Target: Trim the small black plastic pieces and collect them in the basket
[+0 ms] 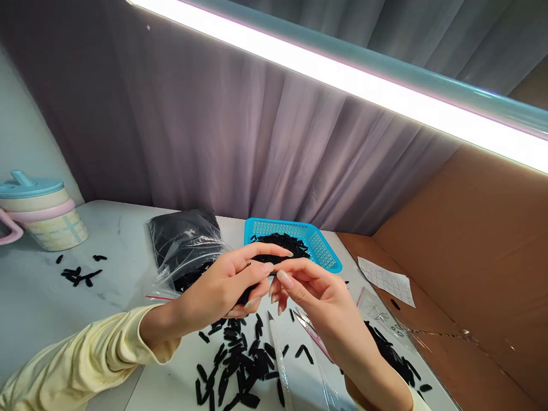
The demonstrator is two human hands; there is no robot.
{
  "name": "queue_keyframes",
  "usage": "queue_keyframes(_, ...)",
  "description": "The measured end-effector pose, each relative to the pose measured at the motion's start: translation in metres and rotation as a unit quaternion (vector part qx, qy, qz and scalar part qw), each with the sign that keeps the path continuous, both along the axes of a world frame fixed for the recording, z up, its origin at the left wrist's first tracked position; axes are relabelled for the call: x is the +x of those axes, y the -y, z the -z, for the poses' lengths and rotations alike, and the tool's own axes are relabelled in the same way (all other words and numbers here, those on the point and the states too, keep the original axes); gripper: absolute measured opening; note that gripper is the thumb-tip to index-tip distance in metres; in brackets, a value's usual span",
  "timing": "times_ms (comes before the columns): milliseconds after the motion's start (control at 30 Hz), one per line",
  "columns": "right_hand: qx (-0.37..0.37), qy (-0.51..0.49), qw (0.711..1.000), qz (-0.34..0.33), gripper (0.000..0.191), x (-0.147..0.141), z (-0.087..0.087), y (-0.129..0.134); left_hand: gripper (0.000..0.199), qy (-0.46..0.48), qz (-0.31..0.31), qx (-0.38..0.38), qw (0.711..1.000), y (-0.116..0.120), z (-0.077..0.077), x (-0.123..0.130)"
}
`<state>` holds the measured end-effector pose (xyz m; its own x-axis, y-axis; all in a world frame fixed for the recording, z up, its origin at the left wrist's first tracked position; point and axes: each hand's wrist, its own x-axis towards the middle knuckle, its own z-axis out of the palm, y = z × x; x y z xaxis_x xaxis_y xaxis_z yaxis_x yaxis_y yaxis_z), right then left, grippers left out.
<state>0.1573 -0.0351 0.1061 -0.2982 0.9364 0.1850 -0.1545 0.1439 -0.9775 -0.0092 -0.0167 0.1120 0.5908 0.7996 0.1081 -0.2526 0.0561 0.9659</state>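
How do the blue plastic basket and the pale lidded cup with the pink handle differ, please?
The blue plastic basket is open and low; the pale cup is taller and lidded. The basket has perforated walls, the cup solid ones. The basket holds black pieces; the cup's contents are hidden. Both stand upright.

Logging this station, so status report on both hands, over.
Left hand: curled round black pieces. Right hand: fingertips meeting left's. Craft knife, scissors lying just below.
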Motion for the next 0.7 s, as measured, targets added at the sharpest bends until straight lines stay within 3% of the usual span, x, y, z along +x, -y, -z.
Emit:
queue_keyframes(200, -0.055, -0.062, 0.996, -0.032, 0.011, 0.0, 0.003, -0.001, 0.025, 0.011, 0.003, 0.006, 1.0, 0.0, 0.001, 0.002)
queue_keyframes(500, -0.065, -0.074, 0.994, -0.046, 0.012, -0.002, 0.003, -0.002, 0.026, 0.017, 0.004, 0.009, 1.0, 0.002, 0.001, 0.001)
queue_keyframes(600, -0.038, -0.022, 0.998, -0.045, 0.013, 0.002, 0.001, -0.004, 0.024, 0.009, -0.011, -0.006, 1.0, 0.0, 0.0, 0.002)
queue_keyframes(700, 0.061, 0.152, 0.986, 0.003, 0.015, 0.016, 0.007, -0.004, 0.026, -0.014, -0.023, -0.057, 0.998, -0.002, 0.004, -0.002)
